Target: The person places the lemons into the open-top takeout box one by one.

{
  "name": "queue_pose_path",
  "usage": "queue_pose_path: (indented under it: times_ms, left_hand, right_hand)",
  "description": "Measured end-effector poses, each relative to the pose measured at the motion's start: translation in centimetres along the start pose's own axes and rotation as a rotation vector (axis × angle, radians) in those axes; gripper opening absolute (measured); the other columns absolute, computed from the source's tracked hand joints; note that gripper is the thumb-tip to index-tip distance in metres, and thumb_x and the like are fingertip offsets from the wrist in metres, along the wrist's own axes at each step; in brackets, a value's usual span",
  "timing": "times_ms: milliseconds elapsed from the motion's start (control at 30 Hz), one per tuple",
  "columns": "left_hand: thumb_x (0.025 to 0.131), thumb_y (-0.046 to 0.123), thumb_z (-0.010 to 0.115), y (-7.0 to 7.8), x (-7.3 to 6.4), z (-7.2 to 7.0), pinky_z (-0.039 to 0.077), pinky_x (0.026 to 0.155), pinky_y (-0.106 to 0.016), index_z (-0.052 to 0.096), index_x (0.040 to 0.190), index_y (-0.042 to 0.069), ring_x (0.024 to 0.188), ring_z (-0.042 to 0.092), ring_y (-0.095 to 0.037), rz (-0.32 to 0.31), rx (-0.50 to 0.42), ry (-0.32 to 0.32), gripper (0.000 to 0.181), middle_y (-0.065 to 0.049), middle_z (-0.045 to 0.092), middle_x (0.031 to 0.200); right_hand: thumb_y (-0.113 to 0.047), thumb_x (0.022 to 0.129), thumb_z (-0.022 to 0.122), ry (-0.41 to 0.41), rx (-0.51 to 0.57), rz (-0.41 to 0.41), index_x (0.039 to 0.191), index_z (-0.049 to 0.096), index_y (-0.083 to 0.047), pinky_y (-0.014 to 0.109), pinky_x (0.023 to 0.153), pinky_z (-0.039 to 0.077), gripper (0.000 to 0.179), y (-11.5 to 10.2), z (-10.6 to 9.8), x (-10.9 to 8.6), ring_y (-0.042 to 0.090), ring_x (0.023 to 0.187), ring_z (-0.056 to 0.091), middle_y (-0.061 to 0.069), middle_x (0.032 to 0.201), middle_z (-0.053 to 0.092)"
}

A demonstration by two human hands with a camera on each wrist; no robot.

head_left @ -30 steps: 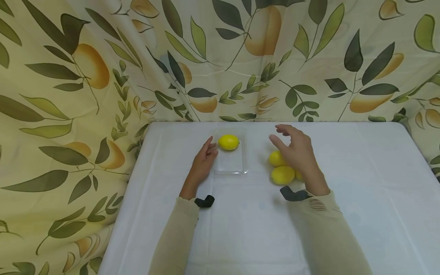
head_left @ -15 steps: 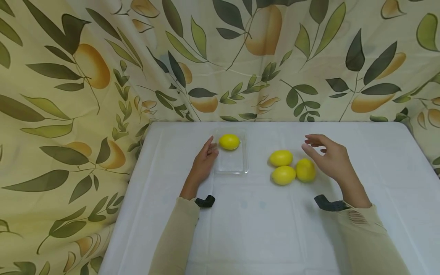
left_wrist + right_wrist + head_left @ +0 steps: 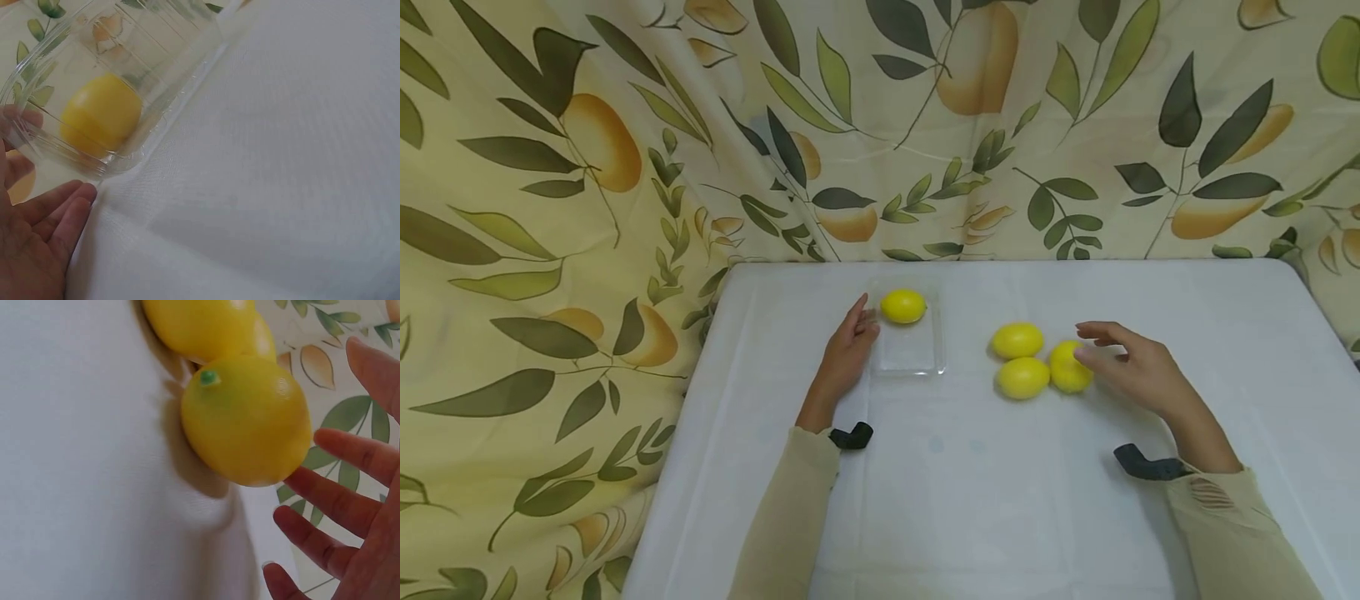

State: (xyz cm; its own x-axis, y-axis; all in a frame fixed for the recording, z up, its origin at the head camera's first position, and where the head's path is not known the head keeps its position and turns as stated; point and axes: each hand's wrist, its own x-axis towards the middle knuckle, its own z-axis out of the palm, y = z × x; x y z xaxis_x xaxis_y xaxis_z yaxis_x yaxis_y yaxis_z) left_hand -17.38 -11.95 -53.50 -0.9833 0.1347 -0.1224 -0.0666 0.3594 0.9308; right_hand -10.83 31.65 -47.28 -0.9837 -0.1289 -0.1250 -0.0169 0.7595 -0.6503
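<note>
A clear plastic container (image 3: 910,352) lies near the back of the table with one yellow lemon (image 3: 903,307) in its far half. My left hand (image 3: 847,346) rests at the container's left side, its fingertips right at the wall. To the right sit three more lemons in a close group: a back one (image 3: 1017,341), a front one (image 3: 1023,378) and a right one (image 3: 1066,367). My right hand (image 3: 1138,371) reaches over the right lemon's edge, fingers spread. The right wrist view shows this lemon (image 3: 247,422), with a green stem end, beside the loose fingertips.
A white cloth (image 3: 940,500) covers the table, whose back edge meets a curtain (image 3: 955,167) printed with leaves and fruit. Dark wrist straps (image 3: 1150,465) sit at both sleeve ends.
My right hand has moved right from above the lemons and then come down beside the rightmost one. The left hand stays at the container. The view has shifted slightly.
</note>
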Motion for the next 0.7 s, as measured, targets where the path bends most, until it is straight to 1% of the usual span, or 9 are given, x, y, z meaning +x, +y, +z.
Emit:
queue_pose_path:
  times_ms: [100, 200, 367, 500, 700]
  left_hand:
    - [0.105, 0.042, 0.051, 0.1, -0.1, 0.1, 0.039, 0.119, -0.046, 0.028, 0.159, 0.045, 0.137, 0.052, -0.014, 0.002, 0.007, 0.004, 0.058, 0.012, 0.051, 0.151]
    - [0.105, 0.042, 0.051, 0.2, -0.2, 0.2, 0.039, 0.119, -0.046, 0.028, 0.159, 0.043, 0.136, 0.052, -0.013, -0.005, 0.007, 0.006, 0.058, 0.013, 0.051, 0.150]
    - [0.106, 0.043, 0.051, 0.1, -0.1, 0.1, 0.039, 0.119, -0.045, 0.027, 0.158, 0.047, 0.136, 0.051, -0.012, -0.015, 0.004, -0.006, 0.058, 0.013, 0.050, 0.150]
    - [0.106, 0.043, 0.051, 0.2, -0.1, 0.1, 0.038, 0.119, -0.045, 0.027, 0.158, 0.048, 0.137, 0.051, -0.013, -0.013, 0.001, -0.009, 0.057, 0.013, 0.050, 0.151]
    - [0.106, 0.044, 0.051, 0.3, -0.2, 0.0, 0.038, 0.119, -0.044, 0.027, 0.156, 0.051, 0.138, 0.050, -0.012, -0.015, 0.000, -0.009, 0.057, 0.013, 0.050, 0.151]
  right_hand:
    - [-0.042, 0.101, 0.062, -0.008, 0.014, -0.032, 0.147, 0.051, -0.011, 0.062, 0.096, 0.044, 0.056, 0.2, 0.4, -0.3, 0.038, 0.126, 0.050, 0.019, 0.142, 0.058]
    - [-0.040, 0.100, 0.065, -0.018, 0.037, -0.048, 0.148, 0.050, -0.011, 0.064, 0.099, 0.041, 0.058, 0.5, 0.8, -0.5, 0.038, 0.126, 0.049, 0.019, 0.142, 0.057]
    - [-0.044, 0.098, 0.067, -0.056, 0.035, -0.021, 0.151, 0.046, -0.014, 0.066, 0.103, 0.037, 0.065, 0.9, 1.1, -0.2, 0.041, 0.130, 0.046, 0.021, 0.143, 0.054]
    - [-0.049, 0.093, 0.072, -0.084, 0.034, 0.012, 0.154, 0.043, -0.018, 0.066, 0.108, 0.034, 0.074, 1.2, 0.9, -0.2, 0.043, 0.135, 0.043, 0.020, 0.145, 0.052]
    - [-0.047, 0.086, 0.081, -0.108, 0.038, 0.019, 0.156, 0.041, -0.022, 0.067, 0.112, 0.031, 0.084, 1.7, 0.5, -0.1, 0.043, 0.139, 0.040, 0.019, 0.146, 0.052]
